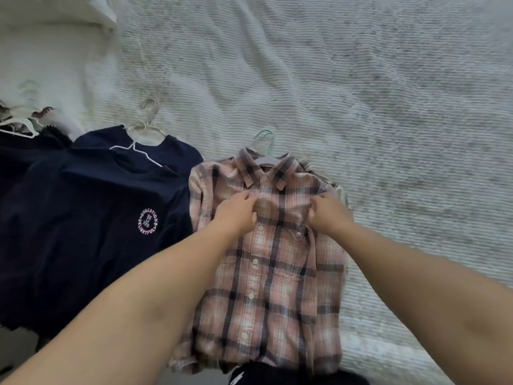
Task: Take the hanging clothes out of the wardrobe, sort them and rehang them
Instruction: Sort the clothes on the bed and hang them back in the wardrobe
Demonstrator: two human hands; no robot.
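Observation:
A pink plaid button shirt (266, 273) lies face up on the bed, on a pale green hanger (265, 137) whose hook sticks out past the collar. My left hand (237, 213) pinches the shirt's front just below the collar on the left side of the button line. My right hand (327, 211) pinches the fabric on the other side at the same height. To the left lie navy T-shirts (91, 218) on white hangers (138, 145), the top one with a round printed logo.
A white textured bedspread (361, 93) covers the bed to the right and beyond the shirts. More garments on hangers (19, 126) lie at the far left. A white pillow (41, 51) sits top left. A dark garment (277, 376) shows at the bottom edge.

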